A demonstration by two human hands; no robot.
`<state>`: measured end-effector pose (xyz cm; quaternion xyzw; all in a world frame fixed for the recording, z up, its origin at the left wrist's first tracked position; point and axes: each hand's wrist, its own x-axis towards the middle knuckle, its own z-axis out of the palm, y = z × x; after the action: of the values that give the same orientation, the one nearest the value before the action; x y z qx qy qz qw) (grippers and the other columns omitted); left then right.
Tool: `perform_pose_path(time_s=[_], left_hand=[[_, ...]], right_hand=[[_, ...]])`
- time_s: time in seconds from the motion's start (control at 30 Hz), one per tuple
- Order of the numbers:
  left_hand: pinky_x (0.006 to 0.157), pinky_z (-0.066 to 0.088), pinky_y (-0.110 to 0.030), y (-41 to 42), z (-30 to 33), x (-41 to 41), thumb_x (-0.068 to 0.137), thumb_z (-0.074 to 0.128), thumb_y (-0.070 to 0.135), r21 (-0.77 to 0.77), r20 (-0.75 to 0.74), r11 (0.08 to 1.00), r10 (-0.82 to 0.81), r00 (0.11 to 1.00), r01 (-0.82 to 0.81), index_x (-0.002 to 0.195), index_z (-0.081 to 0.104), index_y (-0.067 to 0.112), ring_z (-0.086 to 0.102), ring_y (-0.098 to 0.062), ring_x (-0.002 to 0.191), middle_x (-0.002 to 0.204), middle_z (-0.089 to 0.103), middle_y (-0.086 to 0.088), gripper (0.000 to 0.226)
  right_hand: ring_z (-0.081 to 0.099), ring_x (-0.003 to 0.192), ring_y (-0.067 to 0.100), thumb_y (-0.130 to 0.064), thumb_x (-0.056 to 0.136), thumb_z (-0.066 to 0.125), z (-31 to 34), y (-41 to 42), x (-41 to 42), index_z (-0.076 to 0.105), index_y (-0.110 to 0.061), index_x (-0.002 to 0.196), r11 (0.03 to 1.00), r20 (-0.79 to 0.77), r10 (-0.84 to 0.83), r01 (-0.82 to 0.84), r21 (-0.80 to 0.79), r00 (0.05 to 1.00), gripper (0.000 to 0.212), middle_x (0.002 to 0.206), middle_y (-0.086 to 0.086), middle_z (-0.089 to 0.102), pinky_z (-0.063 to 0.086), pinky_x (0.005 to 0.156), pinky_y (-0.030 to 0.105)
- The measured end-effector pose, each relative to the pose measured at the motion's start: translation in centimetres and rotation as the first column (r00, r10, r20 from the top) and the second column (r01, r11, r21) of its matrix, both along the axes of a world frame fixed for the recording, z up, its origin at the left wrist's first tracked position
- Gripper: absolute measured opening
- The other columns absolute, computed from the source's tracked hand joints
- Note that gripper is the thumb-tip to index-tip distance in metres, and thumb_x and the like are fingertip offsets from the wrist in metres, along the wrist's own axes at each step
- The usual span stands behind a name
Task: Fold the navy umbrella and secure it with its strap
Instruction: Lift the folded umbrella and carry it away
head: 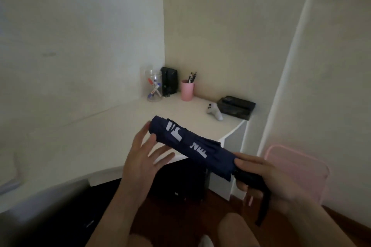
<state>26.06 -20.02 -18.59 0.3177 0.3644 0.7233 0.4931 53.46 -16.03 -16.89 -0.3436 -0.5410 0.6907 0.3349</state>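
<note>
The navy umbrella with white lettering is collapsed into a tight roll and held level above the desk edge, its tip pointing up-left. My right hand grips its black handle at the lower right, and a black wrist loop dangles below that hand. My left hand hovers under the tip end with fingers spread, the fingertips close to or just touching the canopy. A band of navy fabric wraps around the roll near the middle; I cannot tell whether it is fastened.
A white corner desk carries a clear jar of pens, a pink pen cup, a black box, a white controller and a dark case. A pink translucent chair back stands at the right.
</note>
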Motion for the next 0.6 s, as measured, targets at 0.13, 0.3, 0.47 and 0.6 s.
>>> perform_pose_path(time_s=[0.13, 0.3, 0.47, 0.6], left_hand=[[0.092, 0.059, -0.048, 1.8, -0.7, 3.3, 0.088, 0.072, 0.020, 0.014, -0.250, 0.999, -0.041, 0.967, 0.046, 0.133, 0.062, 0.020, 0.069, -0.031, 0.116, 0.124, 0.071, -0.012, 0.046], [0.073, 0.063, -0.028, 6.0, -2.7, 10.1, 0.085, 0.073, 0.016, -0.118, -0.282, 0.993, -0.033, 0.959, -0.001, 0.118, 0.067, 0.010, 0.074, -0.025, 0.103, 0.108, 0.078, -0.010, 0.034], [0.084, 0.062, -0.037, 12.1, -5.3, 17.4, 0.094, 0.070, 0.017, -0.290, -0.389, 0.954, -0.191, 0.901, 0.077, 0.113, 0.072, 0.010, 0.075, -0.023, 0.101, 0.106, 0.079, -0.009, 0.021], [0.083, 0.060, -0.034, 18.5, -9.1, 24.6, 0.095, 0.067, 0.005, -0.423, -0.421, 0.892, -0.352, 0.836, 0.163, 0.109, 0.073, 0.014, 0.075, -0.025, 0.096, 0.103, 0.077, -0.008, 0.018]], right_hand=[[0.060, 0.041, 0.018, -0.017, 0.074, 0.066, -0.2, 0.0, 5.4, 0.083, -0.006, 0.080, 0.978, 0.027, -0.192, 0.193, -0.077, 0.981, 0.021, 0.062, 0.016, 0.068, 0.045, 0.035, 0.021], [0.075, 0.088, 0.034, -0.014, 0.083, 0.074, -4.5, 2.5, 13.4, 0.074, -0.017, 0.111, 0.834, 0.073, -0.548, 0.537, 0.132, 0.833, 0.028, 0.107, 0.016, 0.074, 0.061, 0.084, 0.045], [0.075, 0.085, 0.033, -0.004, 0.088, 0.071, -9.6, 5.0, 20.1, 0.065, -0.014, 0.117, 0.624, 0.052, -0.781, 0.781, 0.031, 0.622, 0.031, 0.099, 0.015, 0.075, 0.058, 0.084, 0.044], [0.073, 0.088, 0.032, -0.014, 0.085, 0.077, -14.0, 8.3, 25.6, 0.056, -0.007, 0.125, 0.404, 0.130, -0.903, 0.912, -0.070, 0.410, 0.046, 0.104, 0.014, 0.071, 0.058, 0.080, 0.043]])
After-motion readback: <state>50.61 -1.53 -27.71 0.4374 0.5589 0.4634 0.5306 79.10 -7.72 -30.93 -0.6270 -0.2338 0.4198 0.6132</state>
